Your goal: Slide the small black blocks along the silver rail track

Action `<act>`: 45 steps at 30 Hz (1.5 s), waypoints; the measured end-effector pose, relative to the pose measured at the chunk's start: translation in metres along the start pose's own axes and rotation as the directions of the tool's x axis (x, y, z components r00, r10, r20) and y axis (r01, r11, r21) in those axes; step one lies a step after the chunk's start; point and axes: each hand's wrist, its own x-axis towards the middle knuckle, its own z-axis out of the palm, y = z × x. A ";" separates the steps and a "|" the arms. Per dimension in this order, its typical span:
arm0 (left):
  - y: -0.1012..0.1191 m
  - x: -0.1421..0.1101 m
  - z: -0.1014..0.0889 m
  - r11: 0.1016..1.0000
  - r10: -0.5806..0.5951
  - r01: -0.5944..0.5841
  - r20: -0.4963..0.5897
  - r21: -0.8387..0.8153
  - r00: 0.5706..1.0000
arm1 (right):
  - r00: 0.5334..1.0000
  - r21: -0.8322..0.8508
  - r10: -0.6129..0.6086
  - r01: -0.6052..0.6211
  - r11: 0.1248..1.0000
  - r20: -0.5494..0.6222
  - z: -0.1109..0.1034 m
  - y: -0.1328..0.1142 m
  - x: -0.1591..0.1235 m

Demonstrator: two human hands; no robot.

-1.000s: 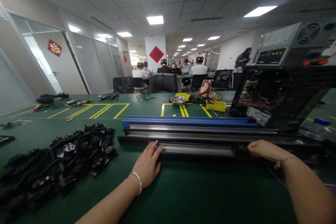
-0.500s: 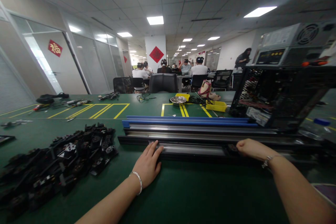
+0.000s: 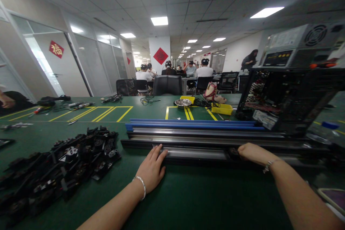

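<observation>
My left hand (image 3: 153, 168) rests on the near side of a long black metal channel (image 3: 196, 153), its fingers stretched over the rim. Toward the channel's right part, my right hand (image 3: 252, 152) is closed around a small black part (image 3: 233, 152) that sits in the channel. The fingertips on that part are mostly hidden. Behind this channel lie more long metal rails (image 3: 205, 138) side by side, with a blue rail (image 3: 188, 124) at the back. A heap of black plastic parts (image 3: 78, 161) lies left of my left hand.
An open computer case (image 3: 285, 97) with power supply units (image 3: 302, 37) on top stands at the right. Behind the rails are a metal bowl (image 3: 183, 103) and a yellow tray (image 3: 222, 109). Tools (image 3: 81, 105) lie at the back left. Another person's hand (image 3: 7, 101) shows at the left edge.
My right hand and the small black part have slid slightly left along the channel. My left hand has stayed put. Another person's hand has come into view at the far left.
</observation>
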 end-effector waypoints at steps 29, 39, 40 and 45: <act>0.000 0.001 0.001 1.000 -0.007 0.007 0.002 -0.006 1.000 | 0.998 -0.044 -0.064 0.064 0.997 0.011 -0.002 -0.023 -0.003; 0.002 0.001 0.000 1.000 0.002 -0.002 0.000 0.017 1.000 | 0.995 -0.123 -0.098 0.096 0.988 -0.010 0.004 -0.031 0.003; 0.002 0.001 0.001 1.000 0.001 -0.001 -0.001 0.017 1.000 | 0.995 -0.131 -0.100 0.098 0.987 -0.013 0.005 -0.032 0.003; 0.002 0.001 0.000 1.000 -0.004 0.004 -0.003 0.000 1.000 | 0.993 -0.156 -0.112 0.107 0.982 -0.026 0.005 -0.041 0.003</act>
